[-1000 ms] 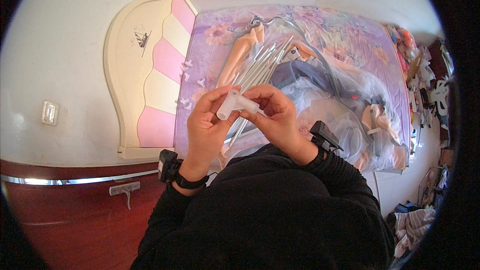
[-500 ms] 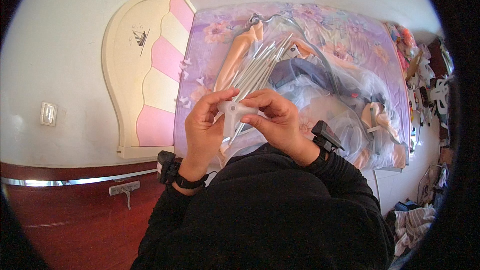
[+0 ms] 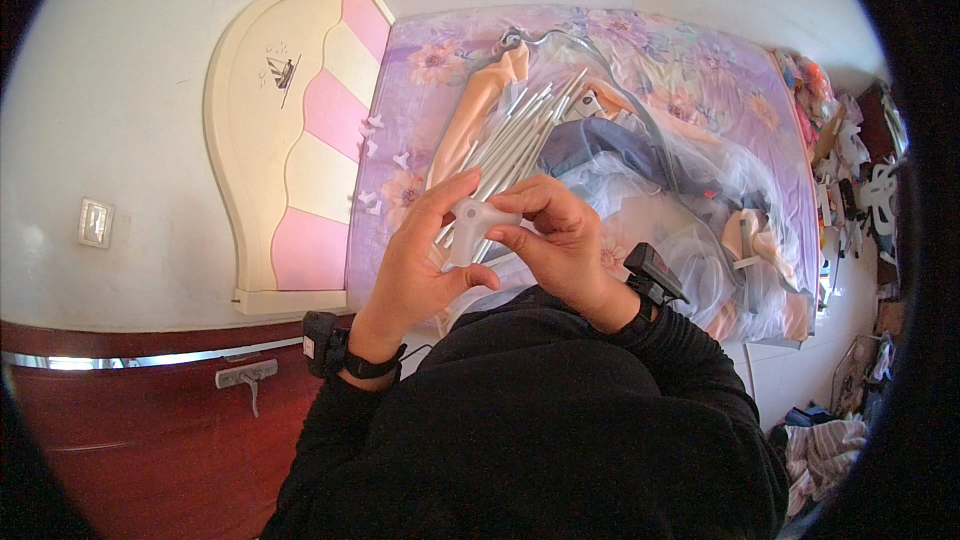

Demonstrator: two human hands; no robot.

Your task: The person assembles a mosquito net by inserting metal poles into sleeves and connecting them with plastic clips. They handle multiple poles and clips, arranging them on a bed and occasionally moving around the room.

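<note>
A white plastic three-way pole connector (image 3: 472,225) is held up in front of me, between both hands. My right hand (image 3: 553,235) pinches one of its arms between thumb and fingers. My left hand (image 3: 420,240) curls around the other side, fingertips by its top and the thumb stretched out near its lower arm. Beyond the hands, a bundle of thin white poles (image 3: 520,135) lies on the bed. Several similar white connectors (image 3: 370,202) rest along the bed's left edge.
The bed (image 3: 700,50) has a purple floral cover. Crumpled sheer netting with peach and grey trim (image 3: 640,190) spreads over its middle and right. A cream and pink headboard (image 3: 320,120) stands at the left, a red door (image 3: 150,440) lower left. Clutter lines the right side.
The left thumb has come out in front and moved toward the connector's lower arm. The connector has turned slightly and shifted a little right. The right hand keeps its pinch.
</note>
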